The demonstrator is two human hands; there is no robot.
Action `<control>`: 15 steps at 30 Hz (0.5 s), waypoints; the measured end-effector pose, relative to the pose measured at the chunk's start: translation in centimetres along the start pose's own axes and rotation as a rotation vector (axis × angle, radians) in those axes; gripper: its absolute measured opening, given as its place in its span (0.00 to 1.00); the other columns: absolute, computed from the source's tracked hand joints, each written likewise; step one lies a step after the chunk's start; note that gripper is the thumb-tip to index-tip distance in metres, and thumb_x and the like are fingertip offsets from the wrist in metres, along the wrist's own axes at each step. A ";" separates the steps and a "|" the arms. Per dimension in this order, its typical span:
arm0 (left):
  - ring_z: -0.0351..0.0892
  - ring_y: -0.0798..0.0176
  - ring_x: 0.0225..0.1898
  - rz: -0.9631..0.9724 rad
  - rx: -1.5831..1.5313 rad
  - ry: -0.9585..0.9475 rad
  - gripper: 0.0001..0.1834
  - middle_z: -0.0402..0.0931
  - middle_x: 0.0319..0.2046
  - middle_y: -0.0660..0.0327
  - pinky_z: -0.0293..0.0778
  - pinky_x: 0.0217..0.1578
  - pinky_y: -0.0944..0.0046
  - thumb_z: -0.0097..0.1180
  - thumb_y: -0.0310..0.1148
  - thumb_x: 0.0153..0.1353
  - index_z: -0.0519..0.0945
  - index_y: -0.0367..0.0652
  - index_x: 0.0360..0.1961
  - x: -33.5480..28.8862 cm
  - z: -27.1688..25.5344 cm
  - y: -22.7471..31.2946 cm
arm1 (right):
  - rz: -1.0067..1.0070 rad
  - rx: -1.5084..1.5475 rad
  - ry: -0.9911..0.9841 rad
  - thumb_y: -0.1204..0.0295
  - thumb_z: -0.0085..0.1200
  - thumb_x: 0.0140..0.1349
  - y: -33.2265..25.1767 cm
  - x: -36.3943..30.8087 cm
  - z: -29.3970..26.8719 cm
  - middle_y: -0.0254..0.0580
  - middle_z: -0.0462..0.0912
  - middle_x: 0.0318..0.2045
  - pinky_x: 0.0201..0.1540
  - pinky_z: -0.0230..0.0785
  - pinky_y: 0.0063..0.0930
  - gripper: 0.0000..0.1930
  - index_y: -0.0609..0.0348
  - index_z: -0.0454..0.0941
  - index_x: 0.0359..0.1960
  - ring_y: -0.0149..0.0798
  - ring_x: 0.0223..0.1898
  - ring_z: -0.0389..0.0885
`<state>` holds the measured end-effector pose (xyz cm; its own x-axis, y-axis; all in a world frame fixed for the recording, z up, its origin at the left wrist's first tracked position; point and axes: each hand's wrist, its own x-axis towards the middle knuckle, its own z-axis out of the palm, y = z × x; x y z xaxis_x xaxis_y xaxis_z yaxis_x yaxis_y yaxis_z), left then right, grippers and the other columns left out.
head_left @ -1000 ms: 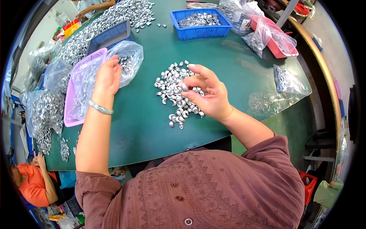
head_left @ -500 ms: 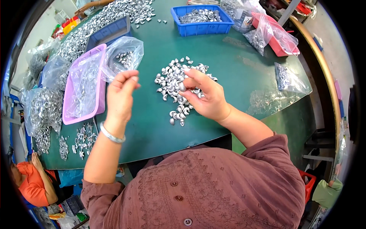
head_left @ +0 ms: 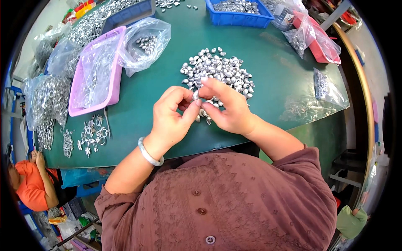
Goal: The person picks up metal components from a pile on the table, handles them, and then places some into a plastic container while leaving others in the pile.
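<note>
Both hands meet over the near left edge of a pile of small silver curved metal pieces (head_left: 224, 69) on the green table. My left hand (head_left: 171, 115), with a pale bangle (head_left: 150, 152) on its wrist, pinches a ridged silver metal piece (head_left: 195, 96) between thumb and fingertips. My right hand (head_left: 230, 106) has its thumb and fingers closed about the same piece from the other side. Up and to the left, a clear plastic bag (head_left: 161, 35) holding similar silver pieces leans against a lilac tray (head_left: 114, 94) lined with plastic.
Silver rings and small parts (head_left: 94, 134) lie at the left, near bulging plastic bags (head_left: 50, 98). A blue bin (head_left: 240, 19) stands at the back, a pink basket (head_left: 324, 48) at the right. A small bag (head_left: 328, 90) lies by the right edge. A person in orange (head_left: 33, 186) sits far left.
My left hand has come right, from beside the clear bag to the piece in my right hand, and now touches it. The whole view has shifted, with the table's far side moving up.
</note>
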<state>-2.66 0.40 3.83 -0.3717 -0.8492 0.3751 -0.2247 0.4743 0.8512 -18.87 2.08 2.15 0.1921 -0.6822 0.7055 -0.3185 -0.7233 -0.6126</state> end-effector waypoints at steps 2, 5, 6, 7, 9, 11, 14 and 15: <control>0.71 0.69 0.23 0.077 0.106 0.005 0.06 0.70 0.25 0.60 0.69 0.23 0.72 0.58 0.22 0.46 0.73 0.37 0.26 0.0 -0.5 -0.4 | 0.224 0.287 -0.023 0.84 0.52 0.49 0.1 -0.6 0.4 0.42 0.76 0.33 0.32 0.70 0.23 0.22 0.63 0.66 0.48 0.33 0.31 0.76; 0.70 0.70 0.24 0.101 0.193 -0.034 0.07 0.71 0.26 0.61 0.69 0.24 0.73 0.58 0.20 0.44 0.72 0.37 0.26 -0.4 -1.2 -0.5 | 0.515 0.522 -0.083 0.80 0.50 0.54 0.1 -0.9 0.5 0.39 0.76 0.34 0.33 0.69 0.20 0.16 0.65 0.68 0.46 0.26 0.32 0.75; 0.71 0.70 0.24 0.105 0.205 -0.032 0.08 0.71 0.26 0.61 0.69 0.24 0.73 0.58 0.20 0.44 0.72 0.37 0.26 -0.6 -1.3 -0.7 | 0.616 0.579 -0.113 0.80 0.50 0.54 0.0 -0.9 0.6 0.39 0.76 0.34 0.33 0.69 0.19 0.15 0.65 0.69 0.45 0.25 0.32 0.74; 0.71 0.70 0.24 0.113 0.216 -0.030 0.08 0.71 0.26 0.61 0.69 0.24 0.73 0.58 0.20 0.44 0.72 0.38 0.26 -0.7 -1.4 -0.8 | 0.659 0.634 -0.095 0.79 0.48 0.56 -0.2 -0.9 0.8 0.37 0.76 0.33 0.32 0.68 0.18 0.11 0.65 0.71 0.41 0.23 0.31 0.73; 0.71 0.69 0.24 0.115 0.233 -0.030 0.08 0.71 0.26 0.61 0.69 0.24 0.73 0.58 0.20 0.44 0.72 0.38 0.26 -0.8 -1.4 -1.0 | 0.689 0.659 -0.163 0.78 0.48 0.56 -0.3 -0.7 0.9 0.34 0.76 0.31 0.30 0.66 0.16 0.09 0.64 0.72 0.40 0.22 0.29 0.72; 0.71 0.69 0.24 0.106 0.241 -0.034 0.08 0.71 0.26 0.61 0.69 0.24 0.73 0.58 0.20 0.44 0.72 0.38 0.26 -1.0 -1.4 -1.3 | 0.721 0.667 -0.206 0.77 0.48 0.57 -0.3 -0.5 0.8 0.32 0.76 0.29 0.29 0.65 0.15 0.08 0.64 0.73 0.38 0.21 0.28 0.71; 0.71 0.69 0.23 0.095 0.226 -0.038 0.09 0.71 0.26 0.61 0.69 0.24 0.73 0.58 0.20 0.43 0.72 0.38 0.27 -1.1 -1.4 -1.4 | 0.760 0.662 -0.227 0.77 0.48 0.57 -0.3 -0.4 0.8 0.29 0.75 0.27 0.29 0.63 0.14 0.07 0.63 0.74 0.37 0.20 0.27 0.69; 0.71 0.69 0.23 0.094 0.224 -0.039 0.09 0.71 0.26 0.61 0.69 0.24 0.73 0.58 0.20 0.43 0.72 0.38 0.27 -1.2 -1.3 -1.5 | 0.769 0.662 -0.228 0.77 0.48 0.57 -0.3 -0.4 0.8 0.29 0.75 0.27 0.29 0.63 0.14 0.07 0.63 0.74 0.36 0.19 0.27 0.69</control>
<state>-0.69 0.37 2.63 -0.4339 -0.7916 0.4303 -0.3803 0.5939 0.7090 -18.15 2.46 1.75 0.3453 -0.9385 -0.0004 0.1307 0.0485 -0.9902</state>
